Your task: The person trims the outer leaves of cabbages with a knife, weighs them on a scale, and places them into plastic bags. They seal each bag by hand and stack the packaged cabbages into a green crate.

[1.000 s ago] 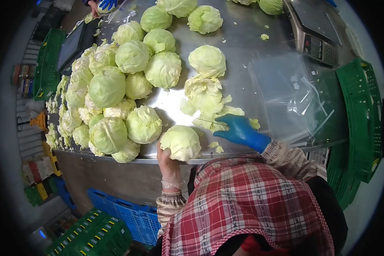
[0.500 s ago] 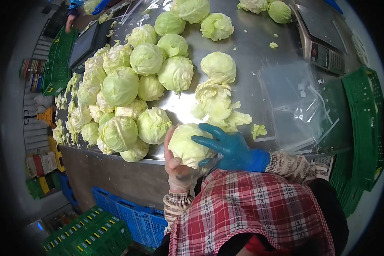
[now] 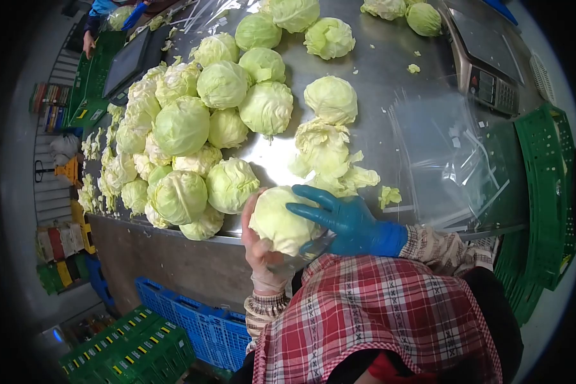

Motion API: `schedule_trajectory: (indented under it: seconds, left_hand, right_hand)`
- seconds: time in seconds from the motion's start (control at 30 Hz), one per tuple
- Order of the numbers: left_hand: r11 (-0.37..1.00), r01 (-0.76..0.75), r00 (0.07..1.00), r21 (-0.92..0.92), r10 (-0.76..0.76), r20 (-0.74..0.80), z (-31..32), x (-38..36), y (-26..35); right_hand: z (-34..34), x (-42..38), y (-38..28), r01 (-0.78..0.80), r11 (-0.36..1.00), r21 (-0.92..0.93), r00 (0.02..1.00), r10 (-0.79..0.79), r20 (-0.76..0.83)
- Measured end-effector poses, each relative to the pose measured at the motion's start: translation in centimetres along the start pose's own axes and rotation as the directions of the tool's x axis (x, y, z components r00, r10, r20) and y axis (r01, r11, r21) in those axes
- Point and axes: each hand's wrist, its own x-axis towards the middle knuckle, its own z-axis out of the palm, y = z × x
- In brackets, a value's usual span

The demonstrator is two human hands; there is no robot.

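A pale green cabbage (image 3: 280, 221) is held at the near edge of the steel table. My left hand (image 3: 260, 253), in a thin clear glove, wraps round its left side and underside. On its right side lies my right hand (image 3: 349, 224), in a blue glove, fingers spread over the top and side. Something shiny, perhaps a blade, shows beneath the right palm; it is too blurred to tell. Loose outer leaves (image 3: 326, 157) lie just beyond, with another cabbage (image 3: 331, 100) behind them. To the left is a heap of cabbages (image 3: 181, 126).
Clear plastic bags (image 3: 438, 153) lie on the steel table (image 3: 390, 70) at the right, near a scale (image 3: 489, 89) and green crates (image 3: 544, 192). Blue crates (image 3: 192, 320) and green crates (image 3: 128, 345) stand below left. A co-worker's hand (image 3: 89, 45) shows at the upper left.
The held cabbage has turned slightly between my hands, and the left fingers have shifted a little. The co-worker's hand has moved left. The whole view has shifted slightly.
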Motion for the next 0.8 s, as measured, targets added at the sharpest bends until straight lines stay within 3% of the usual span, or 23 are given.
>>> schedule_trajectory:
  seconds: [0.07, 0.13, 0.27, 0.33, 0.47, 0.53, 0.57, 0.6, 0.63, 0.67, 0.73, 0.8]
  left_hand:
    - [0.995, 0.1, 0.991, -0.023, -0.102, -0.09, 0.4, -0.2, 0.2]
    - [0.995, 0.096, 0.992, -0.016, -0.097, -0.085, 0.1, -0.3, -0.2]
    - [0.994, 0.102, 0.987, 0.026, -0.097, -0.127, 0.3, -0.7, -0.2]
    - [0.993, 0.117, 0.984, -0.005, -0.116, -0.136, 0.5, -0.9, -0.3]
    - [0.993, 0.116, 0.985, 0.011, -0.114, -0.129, 0.8, -1.1, 0.0]
    - [0.992, 0.12, 0.986, 0.029, -0.115, -0.124, 0.4, -1.1, -0.1]
    - [0.995, 0.083, 0.991, 0.063, -0.075, -0.112, -0.2, -1.1, -0.4]
    - [0.994, 0.046, 0.994, 0.096, -0.037, -0.1, -0.4, -1.1, -0.5]
    - [0.996, 0.071, 0.993, 0.056, -0.066, -0.096, -0.1, -1.4, -0.1]
    - [0.996, 0.072, 0.993, 0.056, -0.066, -0.096, 0.1, -1.5, 0.2]
    - [0.997, 0.07, 0.992, -0.041, -0.074, -0.101, 0.3, -1.9, 0.6]
    - [0.995, 0.079, 0.992, -0.068, -0.085, -0.097, -0.3, -2.0, 0.7]
  right_hand:
    - [0.5, -0.2, 0.8, 0.029, 1.0, 0.004, 0.997, -0.029, -0.077]
    - [0.9, -0.4, 1.9, 0.099, 0.982, 0.158, 0.984, -0.073, -0.163]
    - [0.4, 0.0, 1.1, 0.067, 0.986, 0.151, 0.981, -0.037, -0.19]
    - [0.1, 0.2, 0.1, 0.036, 0.999, 0.016, 0.991, -0.034, -0.128]
    - [-0.2, 0.4, 0.4, 0.117, 0.988, 0.098, 0.98, -0.098, -0.175]
    - [-0.2, 0.5, 0.4, -0.039, 0.932, 0.36, 0.975, 0.114, -0.189]
    - [-0.3, 0.7, 0.8, -0.037, 0.933, 0.359, 0.975, 0.112, -0.19]
    - [-0.6, 1.1, 1.5, -0.109, 0.872, 0.478, 0.945, 0.24, -0.222]
    - [-0.9, 1.2, 2.0, -0.167, 0.788, 0.592, 0.9, 0.368, -0.236]
    - [-1.6, 0.9, 2.2, -0.403, 0.589, 0.7, 0.778, 0.624, -0.077]
    - [-3.0, 0.8, 3.4, -0.548, 0.436, 0.713, 0.655, 0.754, 0.042]
    - [-2.1, -0.4, 5.3, -0.621, 0.458, 0.637, 0.621, 0.782, 0.043]
